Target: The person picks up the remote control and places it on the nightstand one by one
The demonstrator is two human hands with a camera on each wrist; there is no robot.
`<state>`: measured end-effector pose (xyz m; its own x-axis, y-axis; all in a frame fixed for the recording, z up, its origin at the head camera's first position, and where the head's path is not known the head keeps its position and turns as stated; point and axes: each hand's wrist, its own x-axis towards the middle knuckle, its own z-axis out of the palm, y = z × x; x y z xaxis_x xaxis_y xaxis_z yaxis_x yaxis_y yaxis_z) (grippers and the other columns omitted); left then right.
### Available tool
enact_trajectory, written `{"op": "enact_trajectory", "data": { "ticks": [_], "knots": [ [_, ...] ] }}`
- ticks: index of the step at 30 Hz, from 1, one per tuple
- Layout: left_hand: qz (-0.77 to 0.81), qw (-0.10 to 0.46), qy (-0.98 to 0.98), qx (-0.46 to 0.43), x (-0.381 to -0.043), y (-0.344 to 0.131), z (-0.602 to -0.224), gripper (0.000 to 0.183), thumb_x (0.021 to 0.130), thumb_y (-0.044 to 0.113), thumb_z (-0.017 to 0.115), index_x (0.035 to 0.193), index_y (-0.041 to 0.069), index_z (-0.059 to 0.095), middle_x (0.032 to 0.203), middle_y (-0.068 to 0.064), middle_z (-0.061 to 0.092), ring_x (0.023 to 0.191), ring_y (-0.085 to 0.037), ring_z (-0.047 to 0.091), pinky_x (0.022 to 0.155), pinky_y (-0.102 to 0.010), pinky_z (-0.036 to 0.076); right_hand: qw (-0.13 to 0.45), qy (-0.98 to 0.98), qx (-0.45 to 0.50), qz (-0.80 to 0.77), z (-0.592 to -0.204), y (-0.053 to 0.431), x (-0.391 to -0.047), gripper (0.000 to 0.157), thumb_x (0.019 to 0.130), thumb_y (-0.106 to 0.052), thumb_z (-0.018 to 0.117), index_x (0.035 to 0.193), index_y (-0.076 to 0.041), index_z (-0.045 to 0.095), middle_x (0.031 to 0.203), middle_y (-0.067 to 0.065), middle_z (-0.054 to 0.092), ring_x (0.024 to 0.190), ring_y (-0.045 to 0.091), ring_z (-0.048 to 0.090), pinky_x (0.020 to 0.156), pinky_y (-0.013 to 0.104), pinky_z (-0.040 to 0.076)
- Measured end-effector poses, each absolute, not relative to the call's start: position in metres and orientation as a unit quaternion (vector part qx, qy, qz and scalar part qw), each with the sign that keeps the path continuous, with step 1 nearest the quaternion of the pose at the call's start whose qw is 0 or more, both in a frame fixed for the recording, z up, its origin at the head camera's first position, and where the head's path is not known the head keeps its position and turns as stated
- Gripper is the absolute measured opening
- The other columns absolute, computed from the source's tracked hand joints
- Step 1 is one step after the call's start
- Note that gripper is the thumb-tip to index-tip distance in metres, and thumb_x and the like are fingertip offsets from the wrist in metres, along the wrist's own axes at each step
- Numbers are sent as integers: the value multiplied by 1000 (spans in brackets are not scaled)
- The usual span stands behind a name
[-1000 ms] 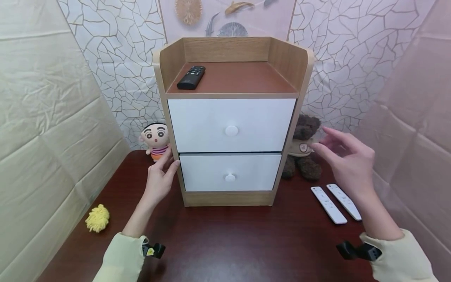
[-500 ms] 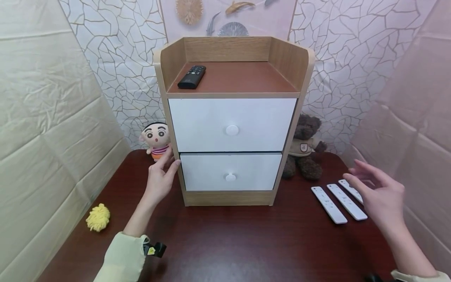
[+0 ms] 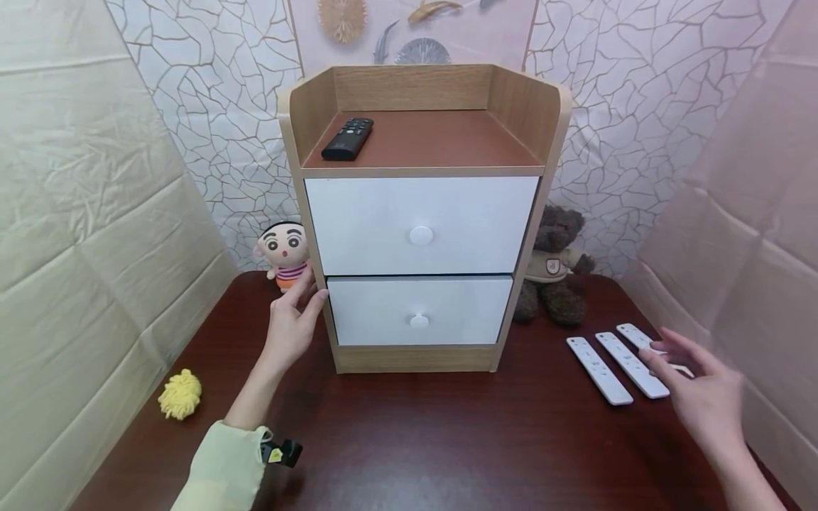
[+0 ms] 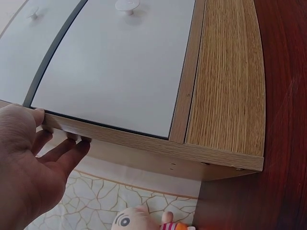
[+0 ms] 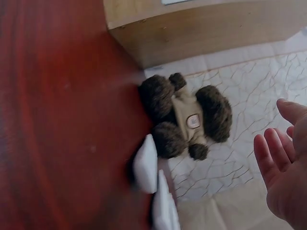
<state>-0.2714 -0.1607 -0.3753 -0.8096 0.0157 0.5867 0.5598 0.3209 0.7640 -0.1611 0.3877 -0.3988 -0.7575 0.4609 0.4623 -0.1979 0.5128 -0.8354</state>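
Note:
At the left side of a wood-framed cabinet (image 3: 415, 359), my left hand (image 3: 290, 332) holds the front edge, thumb at the front and fingers along the side panel. Its two white drawers, an upper drawer (image 3: 383, 213) and a lower drawer (image 3: 371, 312), are closed. Out to the right, my right hand (image 3: 711, 397) hovers with loosely bent fingers over the rightmost white remote control (image 3: 633, 335), partly covering it. Beside it lie a middle white remote (image 3: 629, 362) and a left white remote (image 3: 598, 370). The right wrist view shows the fingers (image 5: 268, 153) holding nothing.
A black remote (image 3: 348, 139) lies on the cabinet's top shelf. A brown teddy bear (image 3: 548, 266) sits to the cabinet's right, a cartoon doll (image 3: 284, 245) to its left. A yellow yarn ball (image 3: 180, 394) lies at the table's left edge. Fabric walls enclose the dark red table (image 3: 409, 440).
My right hand has moved from beside the teddy bear to the right and down, over the rightmost white remote. The left hand stays at the cabinet's edge.

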Motion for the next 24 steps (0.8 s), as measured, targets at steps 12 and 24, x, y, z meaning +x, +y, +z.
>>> {"op": "enact_trajectory", "data": {
  "ticks": [12, 24],
  "knots": [
    [-560, 233, -774, -182, -270, -161, -377, 55, 103, 4, 61, 155, 0, 41, 148, -22, 52, 129, -36, 56, 96, -14, 49, 287, -809, -112, 501, -444, 399, -156, 44, 89, -4, 80, 126, -25, 71, 84, -31, 68, 70, -10, 65, 60, 10, 54],
    [-569, 223, -771, -179, -271, -161, -377, 54, 105, 8, 60, 154, 0, 42, 152, -20, 48, 132, -35, 54, 102, -29, 50, 235, -882, -111, 392, -475, 409, -153, 58, 87, -23, 84, 131, 8, 63, 85, -37, 60, 73, -22, 53, 61, 8, 40]
  ]
}}
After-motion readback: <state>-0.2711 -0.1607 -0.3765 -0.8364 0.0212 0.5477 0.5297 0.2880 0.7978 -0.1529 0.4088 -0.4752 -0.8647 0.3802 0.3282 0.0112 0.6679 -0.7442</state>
